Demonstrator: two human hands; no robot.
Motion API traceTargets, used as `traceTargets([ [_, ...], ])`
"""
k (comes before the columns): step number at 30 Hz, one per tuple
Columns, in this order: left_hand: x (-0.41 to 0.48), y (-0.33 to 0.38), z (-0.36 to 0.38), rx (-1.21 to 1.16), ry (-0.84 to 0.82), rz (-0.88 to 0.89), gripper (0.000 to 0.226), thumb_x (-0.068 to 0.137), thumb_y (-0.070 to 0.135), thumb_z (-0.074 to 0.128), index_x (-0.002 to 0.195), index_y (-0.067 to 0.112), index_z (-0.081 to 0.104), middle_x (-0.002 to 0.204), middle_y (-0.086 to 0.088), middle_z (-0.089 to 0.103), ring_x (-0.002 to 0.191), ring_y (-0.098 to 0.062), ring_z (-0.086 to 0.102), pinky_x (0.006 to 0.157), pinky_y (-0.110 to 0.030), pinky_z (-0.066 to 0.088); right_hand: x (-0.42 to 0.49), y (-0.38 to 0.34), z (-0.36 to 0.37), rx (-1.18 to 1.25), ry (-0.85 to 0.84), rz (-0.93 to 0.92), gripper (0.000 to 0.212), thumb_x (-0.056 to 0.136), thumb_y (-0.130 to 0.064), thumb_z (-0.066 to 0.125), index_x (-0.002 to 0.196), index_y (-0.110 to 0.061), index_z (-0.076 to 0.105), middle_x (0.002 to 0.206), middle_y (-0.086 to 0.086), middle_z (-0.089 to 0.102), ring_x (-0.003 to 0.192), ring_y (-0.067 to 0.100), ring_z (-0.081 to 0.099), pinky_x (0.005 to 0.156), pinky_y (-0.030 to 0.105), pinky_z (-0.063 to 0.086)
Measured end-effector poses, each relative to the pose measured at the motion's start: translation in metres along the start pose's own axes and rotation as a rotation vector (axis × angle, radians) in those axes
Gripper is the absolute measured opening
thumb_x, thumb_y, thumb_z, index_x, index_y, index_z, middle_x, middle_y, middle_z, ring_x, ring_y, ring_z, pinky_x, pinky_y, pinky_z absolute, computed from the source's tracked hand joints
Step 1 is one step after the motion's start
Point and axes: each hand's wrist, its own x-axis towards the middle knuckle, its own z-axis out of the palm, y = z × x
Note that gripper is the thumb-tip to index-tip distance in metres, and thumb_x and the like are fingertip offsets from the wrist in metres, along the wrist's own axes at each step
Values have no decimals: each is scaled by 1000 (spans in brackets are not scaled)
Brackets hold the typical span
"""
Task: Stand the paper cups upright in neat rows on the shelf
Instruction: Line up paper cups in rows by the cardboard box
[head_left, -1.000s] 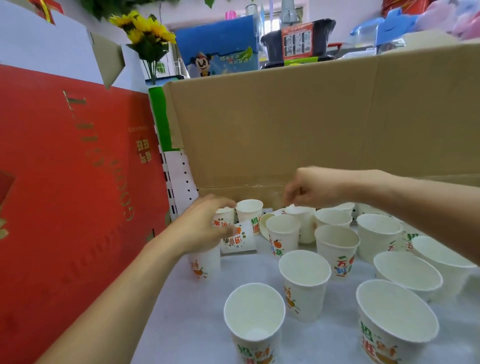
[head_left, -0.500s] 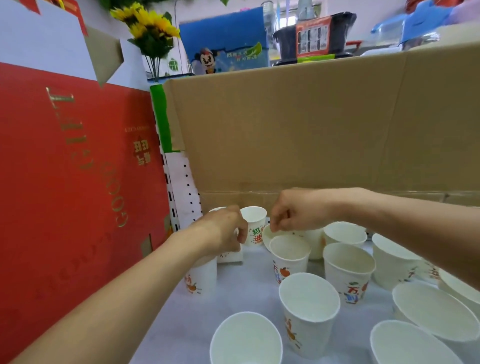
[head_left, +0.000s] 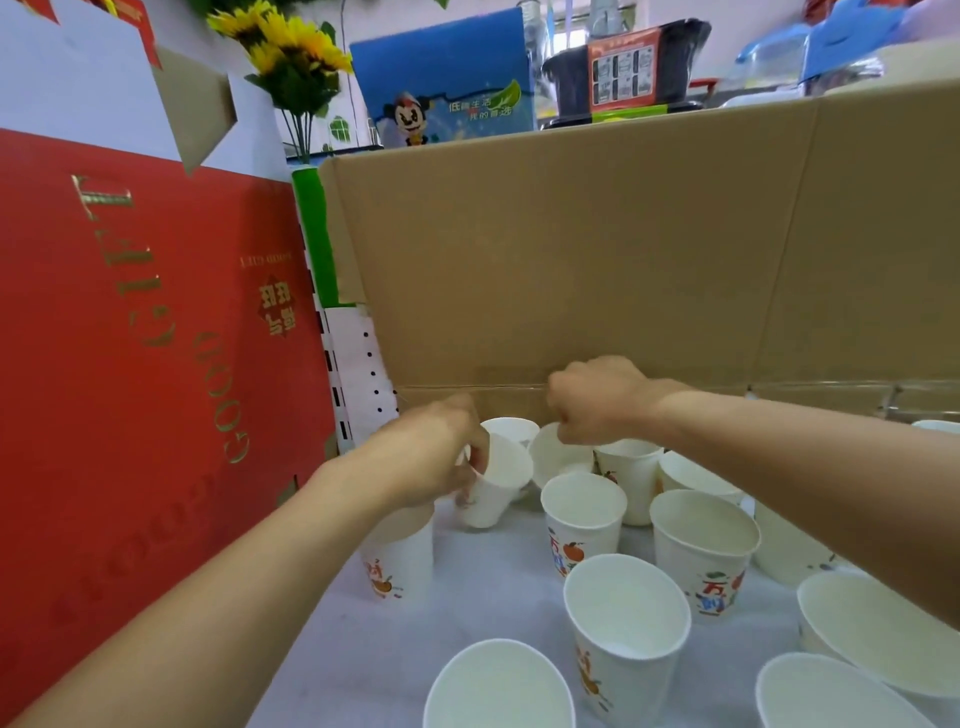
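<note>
Closest in, upright paper cups (head_left: 626, 618) sit scattered on the shelf (head_left: 457, 613), not really in rows yet imo. I count about fourteen cups total, a few cut off by the frame or hidden behind the right forearm. Further back, the left hand (head_left: 434, 457) grips the tilted cup (head_left: 496, 486) just to its right. Its base is low and its rim leans right, so it wants tipping back upright. Farthest, the right hand (head_left: 597, 400) has curled fingers and seems to pinch the rim of the back-row cup (head_left: 558, 457), just in front of the cardboard box (head_left: 571, 260).
</note>
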Motion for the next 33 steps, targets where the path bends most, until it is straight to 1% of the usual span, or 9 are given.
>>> traceTargets([
  [3,-4,-9,-1,-5,40,-42,5,87,27,66,92,27,66,102,7,51,95,-16,56,82,-39,50,-3,16,-1,124,10,92,19,81,-20,56,65,-18,47,76,0,55,72,26,54,50,23,31],
  [7,-6,-11,2,43,-18,-106,9,87,34,65,95,34,65,106,9,57,97,-16,57,81,-38,51,-4,20,9,185,-48,141,22,87,-23,53,67,-17,49,72,-3,50,75,27,53,56,25,33],
  [13,-8,-3,-4,135,33,7,12,91,37,58,101,32,63,106,10,53,99,-14,50,82,-29,41,-17,32,3,250,38,100,20,89,-32,53,84,-20,68,84,-2,64,81,24,60,61,29,43],
  [16,-12,3,-2,199,24,35,13,93,39,55,103,33,61,105,10,53,102,-17,51,88,-31,41,-28,44,-2,374,-60,41,29,87,-38,59,70,-16,66,70,0,63,69,22,57,60,33,45],
  [18,-16,8,1,274,4,41,14,95,38,52,103,29,60,104,8,55,98,-18,52,83,-28,39,-37,47,0,382,-172,16,31,82,-42,65,69,-14,68,67,1,63,63,21,54,57,33,43],
  [22,-18,16,0,363,7,46,13,95,38,48,93,27,56,100,6,54,88,-18,50,79,-28,36,-45,44,12,261,-193,-2,17,76,-25,69,69,-9,65,65,1,60,58,18,48,54,30,36],
  [25,-16,17,-4,336,31,53,9,91,36,52,87,28,56,92,9,49,85,-15,48,77,-28,29,-50,45,8,314,-191,-12,14,79,-19,69,65,-18,65,67,-5,63,62,14,53,57,30,43],
  [29,-13,19,-5,264,16,94,13,85,41,59,95,33,61,95,13,53,93,-11,51,82,-28,32,-60,46,-1,350,-244,-40,15,82,-23,71,67,-27,68,67,-18,63,66,3,57,62,25,47],
  [33,-21,14,-15,-36,-45,9,27,83,47,65,108,36,64,112,18,57,102,-5,51,90,-29,40,-65,46,-6,456,-89,-62,12,85,-31,64,85,-25,75,82,-13,71,81,11,65,77,38,56],
])
